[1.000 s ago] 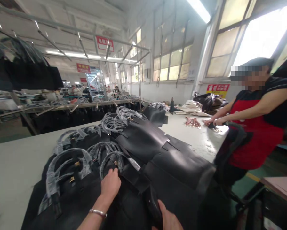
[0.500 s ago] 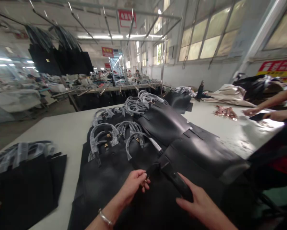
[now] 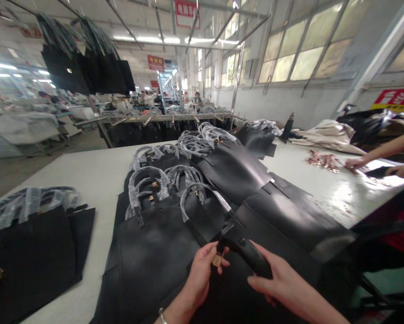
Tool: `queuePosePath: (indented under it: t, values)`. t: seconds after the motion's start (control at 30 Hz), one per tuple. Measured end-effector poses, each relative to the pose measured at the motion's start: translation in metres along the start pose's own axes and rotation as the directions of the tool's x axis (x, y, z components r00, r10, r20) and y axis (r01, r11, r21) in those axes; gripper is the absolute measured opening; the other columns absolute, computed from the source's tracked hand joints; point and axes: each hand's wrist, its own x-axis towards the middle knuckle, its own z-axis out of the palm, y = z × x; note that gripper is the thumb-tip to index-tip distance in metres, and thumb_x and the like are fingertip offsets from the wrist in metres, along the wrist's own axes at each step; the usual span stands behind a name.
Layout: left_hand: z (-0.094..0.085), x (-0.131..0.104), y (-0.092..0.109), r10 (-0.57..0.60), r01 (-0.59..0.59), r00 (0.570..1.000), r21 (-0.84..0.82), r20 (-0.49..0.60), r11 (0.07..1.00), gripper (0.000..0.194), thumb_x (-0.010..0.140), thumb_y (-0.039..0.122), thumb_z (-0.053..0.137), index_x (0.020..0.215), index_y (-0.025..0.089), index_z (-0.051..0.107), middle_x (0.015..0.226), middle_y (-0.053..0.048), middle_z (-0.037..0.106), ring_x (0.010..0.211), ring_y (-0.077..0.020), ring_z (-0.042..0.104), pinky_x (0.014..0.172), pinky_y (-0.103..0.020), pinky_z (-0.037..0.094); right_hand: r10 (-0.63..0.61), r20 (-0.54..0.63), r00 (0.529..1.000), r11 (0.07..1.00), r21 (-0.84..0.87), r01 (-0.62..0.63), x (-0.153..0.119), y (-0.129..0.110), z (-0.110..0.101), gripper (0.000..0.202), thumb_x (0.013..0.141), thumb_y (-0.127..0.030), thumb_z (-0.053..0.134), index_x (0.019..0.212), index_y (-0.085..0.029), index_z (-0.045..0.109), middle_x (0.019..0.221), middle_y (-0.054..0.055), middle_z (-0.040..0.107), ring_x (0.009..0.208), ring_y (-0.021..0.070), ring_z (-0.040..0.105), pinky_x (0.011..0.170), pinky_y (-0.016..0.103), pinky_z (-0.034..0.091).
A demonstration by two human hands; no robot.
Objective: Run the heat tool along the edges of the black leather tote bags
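Note:
Black leather bag pieces (image 3: 154, 247) lie in a pile on the white table, with plastic-wrapped handles (image 3: 151, 173) at their upper edges. My left hand (image 3: 206, 265) is closed in a pinch on a dark strap with a small gold metal piece (image 3: 217, 260) at its fingertips. My right hand (image 3: 276, 274) wraps round a black handheld tool (image 3: 252, 256), whose front end meets the strap just above my left fingers. The exact contact there is hard to make out.
More black bags (image 3: 36, 252) lie at the left of the table (image 3: 97, 166). Black bags hang (image 3: 87, 67) from a rack at the upper left. At the right, another person's hands (image 3: 355, 163) work near pinkish straps (image 3: 323, 161).
My left hand has shifted right and slightly closer to the tool, and the gold piece now shows clearly. The camera view has tilted slightly. My right hand still holds the tool.

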Motion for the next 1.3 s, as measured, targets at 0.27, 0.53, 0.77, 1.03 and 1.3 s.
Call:
queuePosePath:
  t: [0.27,0.53,0.77,1.03,1.3]
  values:
    - [0.004,-0.004,0.001,-0.056,0.057,0.996,-0.017,0.065,0.998,0.046,0.08,0.048,0.063,0.11,0.013,0.065,0.106,-0.015,0.066,0.079,-0.0196,0.064,0.051,-0.022,0.033,0.004,-0.053,0.999,0.998,-0.06,-0.007,-0.001,-0.01,0.0,0.075,0.075,-0.019,0.06,0.145,-0.021,0.033,0.065,-0.005,0.061,0.045,0.0106,0.052,0.042,0.019,0.041]
    - [0.008,-0.006,0.006,-0.093,0.098,0.994,-0.087,0.059,0.991,0.042,0.079,0.045,0.065,0.103,0.011,0.066,0.098,-0.015,0.068,0.08,-0.0205,0.064,0.051,-0.021,0.035,0.079,0.092,0.993,0.995,-0.068,-0.073,-0.01,-0.009,-0.009,0.076,0.073,-0.015,0.059,0.145,-0.025,0.035,0.069,-0.004,0.064,0.048,0.0102,0.052,0.043,0.018,0.04]
    - [0.01,-0.003,0.006,-0.154,0.151,0.988,-0.233,0.006,0.961,0.04,0.075,0.04,0.071,0.103,0.012,0.066,0.095,-0.011,0.066,0.076,-0.017,0.061,0.051,-0.02,0.035,0.074,0.043,0.996,0.996,-0.048,-0.072,-0.009,-0.015,-0.004,0.076,0.07,-0.013,0.058,0.143,-0.023,0.039,0.064,-0.005,0.06,0.047,0.0093,0.049,0.042,0.016,0.038]
    - [0.012,0.0,0.002,-0.331,0.308,0.943,-0.445,0.027,0.841,0.029,0.071,0.012,0.068,0.1,0.011,0.067,0.083,-0.007,0.062,0.062,-0.0086,0.051,0.051,-0.018,0.036,0.051,-0.083,0.995,0.997,-0.052,-0.056,-0.005,0.006,-0.005,0.079,0.074,-0.025,0.063,0.146,-0.019,0.032,0.073,-0.002,0.065,0.05,0.0132,0.054,0.045,0.021,0.043]
    - [0.017,-0.01,-0.024,-0.15,0.111,0.968,-0.192,-0.202,0.975,0.037,0.051,0.011,0.081,0.085,0.011,0.068,0.063,-0.001,0.06,0.055,-0.0095,0.051,0.054,-0.021,0.038,0.162,-0.044,0.986,0.982,-0.089,-0.165,-0.024,0.018,-0.014,0.087,0.073,-0.036,0.064,0.149,-0.02,0.026,0.067,-0.002,0.065,0.053,0.018,0.056,0.047,0.025,0.045]
